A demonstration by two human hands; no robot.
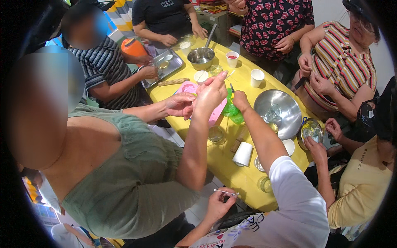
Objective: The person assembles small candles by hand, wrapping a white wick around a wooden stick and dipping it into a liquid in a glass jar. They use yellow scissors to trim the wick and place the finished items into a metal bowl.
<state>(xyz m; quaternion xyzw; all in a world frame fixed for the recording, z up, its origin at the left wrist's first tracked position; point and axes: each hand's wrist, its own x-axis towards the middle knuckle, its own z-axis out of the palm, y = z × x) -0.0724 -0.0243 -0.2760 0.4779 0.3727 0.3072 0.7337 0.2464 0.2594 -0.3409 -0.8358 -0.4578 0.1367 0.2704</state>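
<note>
Nearest the camera, the left hand (pixel 218 203) was closed around a thin clear stick (pixel 226 191) just off the edge of the yellow table (pixel 225 169). A white paper cup (pixel 242 154) lay tipped on the table beyond it. The right hand (pixel 240 100) reached out to a green translucent piece (pixel 232 110) beside a pink mould (pixel 216 116); whether it gripped the piece could not be told. A co-worker's raised hand (pixel 211 91) hovered over the mould, with a large steel bowl (pixel 285 108) to the right and a metal tray (pixel 170 65) farther back.

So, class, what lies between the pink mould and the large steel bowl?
In the head view: crumpled green plastic, with the right hand beside it.
</note>
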